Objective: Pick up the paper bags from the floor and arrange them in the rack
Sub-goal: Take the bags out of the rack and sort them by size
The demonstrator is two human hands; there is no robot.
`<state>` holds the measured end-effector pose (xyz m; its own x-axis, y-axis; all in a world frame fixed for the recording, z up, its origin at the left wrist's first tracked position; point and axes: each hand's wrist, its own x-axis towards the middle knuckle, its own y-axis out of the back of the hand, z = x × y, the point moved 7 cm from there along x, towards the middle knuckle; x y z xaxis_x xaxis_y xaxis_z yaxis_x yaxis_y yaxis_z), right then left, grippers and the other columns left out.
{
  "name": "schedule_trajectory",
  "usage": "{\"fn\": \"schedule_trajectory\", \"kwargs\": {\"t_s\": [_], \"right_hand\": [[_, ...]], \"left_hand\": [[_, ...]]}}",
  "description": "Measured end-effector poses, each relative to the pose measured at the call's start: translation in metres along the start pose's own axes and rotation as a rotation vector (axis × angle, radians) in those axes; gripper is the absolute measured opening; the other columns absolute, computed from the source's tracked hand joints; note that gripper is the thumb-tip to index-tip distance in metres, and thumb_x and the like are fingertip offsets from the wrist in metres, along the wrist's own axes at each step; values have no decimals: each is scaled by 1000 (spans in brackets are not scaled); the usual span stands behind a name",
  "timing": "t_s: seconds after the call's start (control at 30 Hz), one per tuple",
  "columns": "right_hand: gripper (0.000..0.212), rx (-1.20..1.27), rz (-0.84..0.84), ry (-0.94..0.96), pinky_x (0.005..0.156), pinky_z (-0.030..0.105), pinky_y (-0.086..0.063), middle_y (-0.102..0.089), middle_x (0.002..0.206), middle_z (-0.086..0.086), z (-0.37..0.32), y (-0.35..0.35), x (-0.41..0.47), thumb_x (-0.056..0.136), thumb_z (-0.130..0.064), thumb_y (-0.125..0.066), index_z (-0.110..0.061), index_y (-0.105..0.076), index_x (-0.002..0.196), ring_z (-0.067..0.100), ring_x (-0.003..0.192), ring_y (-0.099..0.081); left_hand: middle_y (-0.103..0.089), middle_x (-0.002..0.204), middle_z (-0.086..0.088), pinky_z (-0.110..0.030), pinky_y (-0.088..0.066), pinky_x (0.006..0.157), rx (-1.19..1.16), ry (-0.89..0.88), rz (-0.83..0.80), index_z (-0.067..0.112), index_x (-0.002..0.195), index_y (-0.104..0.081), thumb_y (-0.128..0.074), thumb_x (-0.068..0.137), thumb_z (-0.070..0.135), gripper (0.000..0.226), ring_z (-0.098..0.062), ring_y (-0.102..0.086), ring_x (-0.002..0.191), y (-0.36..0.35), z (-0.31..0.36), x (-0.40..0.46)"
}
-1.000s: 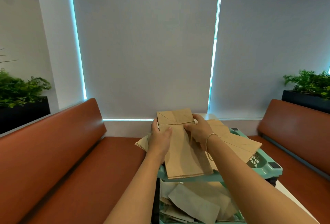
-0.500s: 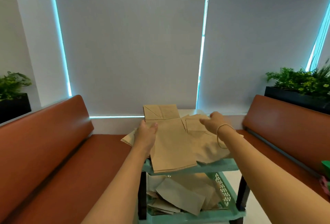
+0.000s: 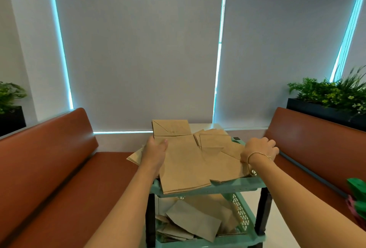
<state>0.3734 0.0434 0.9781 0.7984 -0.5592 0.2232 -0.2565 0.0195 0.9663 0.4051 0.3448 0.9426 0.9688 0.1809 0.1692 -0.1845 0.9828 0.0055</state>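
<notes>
Head view: paper bags [image 3: 184, 166] are spread flat across the top shelf of the rack [image 3: 233, 186], one overhanging its front edge. The left hand [image 3: 155, 148] is laid open on the bags at the left edge; the right hand [image 3: 259, 147] is curled loosely at the right edge, gripping nothing visible. More bags [image 3: 194, 222] are heaped on the lower shelf.

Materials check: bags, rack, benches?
Bags: brown kraft paper, matte, with creased folds and serrated edges. Rack: probably moulded plastic, teal, semi-gloss, with a lattice side panel; black posts. Benches: reddish-brown leather or vinyl, going by the smooth sheen.
</notes>
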Motion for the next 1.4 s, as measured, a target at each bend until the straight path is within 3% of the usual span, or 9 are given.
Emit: {"fn": "schedule_trajectory", "kwargs": {"t_s": [0.1,0.23,0.5,0.63,0.8,0.9,1.07,1.23,1.4], "right_hand": [[31,54,66,34,96,39,-36,-49,127,13,-3,6,-1,94,-22,-43,-13,-56,120,30,118,-43],[27,335,40,107,85,36,-47,-59,114,12,-6,20,-1,90,-12,-49,-14,-62,114,30,104,-56],[28,888,230,315,97,34,-47,-65,113,7,-25,107,3,85,-6,-62,-13,-65,111,24,102,-61],[27,1027,306,457,100,31,-45,-63,113,3,-42,145,-5,92,-10,-53,-20,-61,116,18,104,-57],[32,1180,233,547,95,30,-46,-62,100,1,-67,159,-8,92,-7,-48,-24,-59,116,17,93,-58],[31,1201,113,492,89,33,-46,-63,101,6,-90,127,-8,91,-7,-48,-23,-58,116,16,83,-55],[35,1140,-7,392,91,22,-37,-59,119,8,-114,65,-20,93,-5,-43,-16,-54,124,17,98,-52],[35,1103,-12,315,87,22,-37,-59,122,9,-127,28,-25,94,-6,-42,-17,-51,127,19,99,-52],[34,1105,27,266,92,31,-42,-60,122,9,-138,15,-27,95,-7,-42,-16,-51,126,25,109,-55]], "left_hand": [[-65,112,-6,-49,-51,91,13,-10,-3,15,118,-55,-50,96,22,23,-26,-62,102,0,2,-1],[-64,112,-4,-50,-50,93,30,-14,-17,19,118,-54,-49,97,24,22,-27,-60,104,-1,4,-4],[-62,113,-5,-51,-49,93,35,3,-23,19,118,-52,-47,98,24,21,-27,-59,105,-2,6,-6],[-63,114,-5,-50,-50,92,44,0,-14,19,121,-53,-47,98,25,25,-27,-60,104,-1,8,-9],[-63,111,-5,-50,-50,91,16,22,1,22,117,-54,-45,98,27,21,-27,-60,103,-1,9,-10],[-63,112,-5,-50,-48,95,32,17,10,24,114,-58,-45,94,35,26,-27,-59,105,-2,7,-10],[-66,107,-6,-48,-47,95,-4,44,7,28,100,-62,-45,92,39,22,-25,-60,103,-3,4,-6],[-64,108,-3,-46,-45,99,19,43,16,20,117,-59,-35,100,38,35,-22,-57,107,-1,5,-9],[-43,114,11,-24,-29,96,5,19,-34,17,139,-42,-29,101,42,47,-13,-42,121,-3,10,-12]]}}
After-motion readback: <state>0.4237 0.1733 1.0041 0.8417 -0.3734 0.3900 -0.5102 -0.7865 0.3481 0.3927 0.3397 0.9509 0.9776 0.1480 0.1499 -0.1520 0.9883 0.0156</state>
